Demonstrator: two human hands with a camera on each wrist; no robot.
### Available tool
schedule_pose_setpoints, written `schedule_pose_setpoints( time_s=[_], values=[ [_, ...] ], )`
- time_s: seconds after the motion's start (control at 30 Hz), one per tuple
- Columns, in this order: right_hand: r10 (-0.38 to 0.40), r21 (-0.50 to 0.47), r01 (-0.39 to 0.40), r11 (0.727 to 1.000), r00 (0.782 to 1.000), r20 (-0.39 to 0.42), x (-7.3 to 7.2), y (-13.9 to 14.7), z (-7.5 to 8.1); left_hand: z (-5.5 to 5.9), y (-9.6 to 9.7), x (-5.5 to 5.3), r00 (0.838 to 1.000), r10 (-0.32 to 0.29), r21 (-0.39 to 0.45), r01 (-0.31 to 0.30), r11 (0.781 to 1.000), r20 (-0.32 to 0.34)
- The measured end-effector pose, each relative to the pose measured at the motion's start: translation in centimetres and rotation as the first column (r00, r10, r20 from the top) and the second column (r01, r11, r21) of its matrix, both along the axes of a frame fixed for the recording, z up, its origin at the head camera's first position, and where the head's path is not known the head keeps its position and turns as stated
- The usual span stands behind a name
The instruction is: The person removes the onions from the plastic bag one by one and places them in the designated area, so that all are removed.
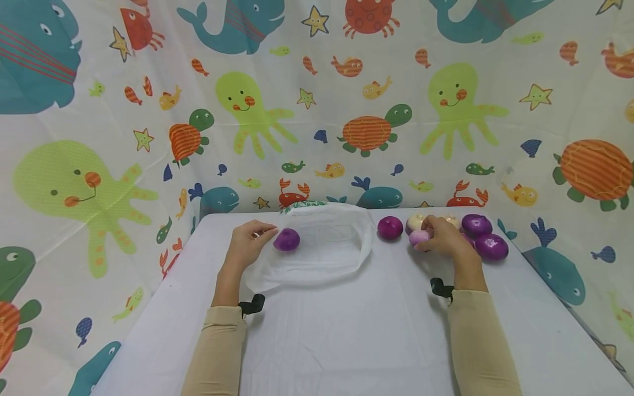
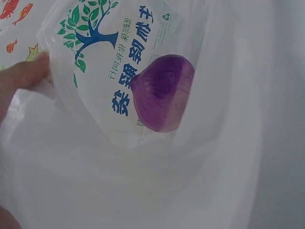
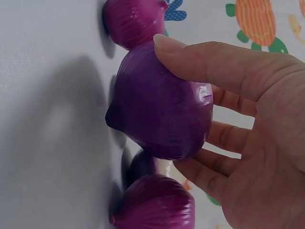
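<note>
My left hand (image 1: pixel 246 245) pinches the rim of a white plastic bag (image 1: pixel 342 274) at its left side. A purple onion (image 1: pixel 287 240) lies inside the bag near that hand. In the left wrist view, the same onion (image 2: pixel 163 94) sits against the bag wall, where a green tree print (image 2: pixel 95 33) and mirrored blue lettering show. On the right, my right hand (image 1: pixel 444 237) grips another purple onion (image 1: pixel 420 237) between thumb and fingers. The right wrist view shows this onion (image 3: pixel 162 105) close over the table, with its pointed tip toward the tabletop.
Beside the bag's right edge rests a magenta onion (image 1: pixel 389 227). Pale onions (image 1: pixel 415 223) stand behind my right hand, with dark purple onions (image 1: pixel 491 247) farther right. The white table (image 1: pixel 346 335) ends at a curtain (image 1: pixel 317 159) printed with sea animals.
</note>
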State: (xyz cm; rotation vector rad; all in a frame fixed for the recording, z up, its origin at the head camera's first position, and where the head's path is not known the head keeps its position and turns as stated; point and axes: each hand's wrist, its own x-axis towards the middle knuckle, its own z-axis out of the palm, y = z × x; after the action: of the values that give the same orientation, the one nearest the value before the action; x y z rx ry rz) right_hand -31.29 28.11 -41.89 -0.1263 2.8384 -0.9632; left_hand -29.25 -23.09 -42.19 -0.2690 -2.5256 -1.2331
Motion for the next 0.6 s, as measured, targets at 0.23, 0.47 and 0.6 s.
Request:
schedule_pose_setpoints(
  time_s=[0.23, 0.47, 0.6],
  values=[
    [-0.002, 0.019, 0.002, 1.0, 1.0, 0.015, -0.08, 0.07, -0.27, 0.05, 0.05, 0.04, 1.0, -0.001, 0.002, 0.001, 1.0, 0.003],
    [0.003, 0.036, -0.004, 0.999, 1.0, 0.02, -0.08, 0.1, -0.41, 0.0, -0.01, 0.02, 1.0, 0.002, -0.002, -0.002, 1.0, 0.006],
    [-0.004, 0.035, 0.002, 0.999, 0.999, 0.038, 0.1, -0.01, -0.23, -0.01, -0.02, 0.04, 1.0, -0.001, 0.002, 0.001, 1.0, 0.001]
  ],
)
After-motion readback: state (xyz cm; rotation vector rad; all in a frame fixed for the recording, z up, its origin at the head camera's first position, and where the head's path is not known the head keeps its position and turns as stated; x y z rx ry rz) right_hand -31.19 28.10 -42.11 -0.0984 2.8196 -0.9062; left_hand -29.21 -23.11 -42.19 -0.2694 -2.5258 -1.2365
